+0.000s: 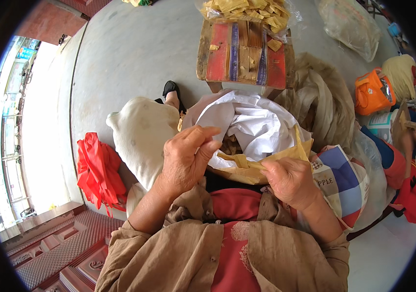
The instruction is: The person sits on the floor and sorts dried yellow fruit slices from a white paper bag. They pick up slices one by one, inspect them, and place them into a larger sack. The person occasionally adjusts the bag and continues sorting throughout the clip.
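Note:
Above the near rim of a lap-level bag or container lined with white woven plastic (255, 120), my two hands are apart. My right hand (290, 180) pinches a folded yellowish strip (242, 160), perhaps dried leaf or husk, which lies bent across the rim. My left hand (189, 157) is raised at the rim's left, thumb and forefinger close together; whether something thin is between them cannot be told. Brownish pieces (231, 146) show inside the liner. Beyond it stands a worn wooden stool (217, 51) with a plastic bag of yellowish dried pieces (248, 11) at its far end.
A red cloth bag (96, 171) and a pale cushion-like bundle (146, 127) are at left. At right are a checked bag (339, 182), brown netting-like cloth (328, 98) and an orange bag (372, 93). A person in red (414, 193) sits at the far right.

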Demonstrator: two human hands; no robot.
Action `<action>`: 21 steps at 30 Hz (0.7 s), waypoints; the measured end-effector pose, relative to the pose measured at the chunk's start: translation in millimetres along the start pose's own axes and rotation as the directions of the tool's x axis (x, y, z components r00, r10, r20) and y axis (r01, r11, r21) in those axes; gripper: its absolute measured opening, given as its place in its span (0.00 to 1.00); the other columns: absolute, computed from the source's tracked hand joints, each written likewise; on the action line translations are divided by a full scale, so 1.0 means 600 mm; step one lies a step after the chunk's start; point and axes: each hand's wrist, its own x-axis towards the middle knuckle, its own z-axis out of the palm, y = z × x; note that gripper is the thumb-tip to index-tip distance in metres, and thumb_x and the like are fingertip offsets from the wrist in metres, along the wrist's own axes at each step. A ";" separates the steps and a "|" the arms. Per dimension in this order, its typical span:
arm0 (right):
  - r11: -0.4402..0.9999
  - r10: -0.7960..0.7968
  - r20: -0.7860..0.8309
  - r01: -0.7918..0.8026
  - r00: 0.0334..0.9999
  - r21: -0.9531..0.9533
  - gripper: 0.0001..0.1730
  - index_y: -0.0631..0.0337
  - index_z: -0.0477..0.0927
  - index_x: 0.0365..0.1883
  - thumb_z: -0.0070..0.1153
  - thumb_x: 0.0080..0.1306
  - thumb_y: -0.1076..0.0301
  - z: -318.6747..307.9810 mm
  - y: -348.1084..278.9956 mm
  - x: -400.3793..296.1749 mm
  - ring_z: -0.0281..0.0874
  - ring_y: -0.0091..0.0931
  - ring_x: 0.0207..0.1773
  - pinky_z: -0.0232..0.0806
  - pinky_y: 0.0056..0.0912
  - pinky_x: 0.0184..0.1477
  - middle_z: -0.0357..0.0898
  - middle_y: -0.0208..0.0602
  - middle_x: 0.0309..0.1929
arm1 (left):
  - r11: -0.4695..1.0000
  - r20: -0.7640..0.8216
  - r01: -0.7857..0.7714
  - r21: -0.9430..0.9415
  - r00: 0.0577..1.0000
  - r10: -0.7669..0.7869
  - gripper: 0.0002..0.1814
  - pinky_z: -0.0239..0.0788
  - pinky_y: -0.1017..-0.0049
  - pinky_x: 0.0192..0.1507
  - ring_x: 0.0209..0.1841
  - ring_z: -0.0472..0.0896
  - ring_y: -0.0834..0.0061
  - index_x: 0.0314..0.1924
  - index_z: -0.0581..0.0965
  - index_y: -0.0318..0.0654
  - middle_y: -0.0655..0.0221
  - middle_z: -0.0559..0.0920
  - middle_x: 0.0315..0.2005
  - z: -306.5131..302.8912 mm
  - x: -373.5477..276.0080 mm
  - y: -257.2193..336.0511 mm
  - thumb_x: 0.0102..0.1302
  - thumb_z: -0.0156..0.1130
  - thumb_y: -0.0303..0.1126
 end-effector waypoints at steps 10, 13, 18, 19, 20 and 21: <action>0.995 -0.096 0.238 0.086 0.967 0.050 0.06 0.58 0.77 0.33 0.63 0.65 0.68 0.002 -0.009 -0.015 0.78 0.26 0.25 0.69 0.32 0.24 0.74 0.28 0.20 | 0.706 0.577 -0.655 0.268 0.696 0.427 0.10 0.71 0.59 0.58 0.38 0.78 0.70 0.38 0.78 0.41 0.72 0.76 0.31 0.005 -0.013 0.006 0.59 0.60 0.37; 0.988 -0.073 0.255 0.036 0.964 0.147 0.09 0.56 0.77 0.30 0.65 0.64 0.66 -0.014 -0.017 -0.024 0.78 0.28 0.23 0.70 0.33 0.24 0.73 0.28 0.18 | 0.701 0.572 -0.656 0.281 0.700 0.426 0.07 0.69 0.55 0.61 0.38 0.78 0.71 0.37 0.77 0.45 0.73 0.75 0.28 -0.011 -0.015 0.016 0.60 0.59 0.36; 0.997 -0.033 0.189 0.044 0.981 -0.057 0.06 0.58 0.75 0.34 0.61 0.62 0.71 -0.009 0.046 0.027 0.78 0.29 0.29 0.72 0.33 0.29 0.72 0.31 0.24 | 0.782 0.388 -0.510 0.358 0.843 0.372 0.08 0.70 0.62 0.54 0.36 0.77 0.69 0.38 0.79 0.43 0.72 0.76 0.28 -0.007 0.050 -0.024 0.61 0.62 0.37; 0.981 -0.006 0.170 0.038 0.985 -0.188 0.06 0.59 0.75 0.35 0.61 0.62 0.71 -0.020 0.062 0.050 0.76 0.29 0.29 0.72 0.33 0.30 0.70 0.31 0.24 | 0.836 0.379 -0.423 0.349 0.880 0.287 0.08 0.72 0.64 0.49 0.36 0.78 0.66 0.39 0.81 0.41 0.69 0.77 0.29 -0.013 0.076 -0.015 0.62 0.65 0.34; 0.960 -0.021 0.092 0.046 0.996 -0.275 0.07 0.60 0.76 0.36 0.61 0.62 0.72 -0.028 0.081 0.075 0.76 0.29 0.30 0.72 0.33 0.31 0.70 0.31 0.26 | 0.874 0.317 -0.378 0.305 0.906 0.281 0.08 0.73 0.64 0.46 0.36 0.79 0.64 0.40 0.81 0.41 0.68 0.77 0.29 -0.011 0.100 -0.016 0.62 0.66 0.33; 0.938 -0.056 0.035 0.064 0.998 -0.341 0.08 0.61 0.76 0.38 0.61 0.62 0.73 -0.038 0.100 0.105 0.75 0.30 0.31 0.72 0.35 0.31 0.70 0.31 0.28 | 0.910 0.256 -0.328 0.254 0.930 0.264 0.08 0.74 0.64 0.43 0.37 0.79 0.63 0.41 0.81 0.40 0.67 0.78 0.30 -0.007 0.122 -0.018 0.62 0.67 0.32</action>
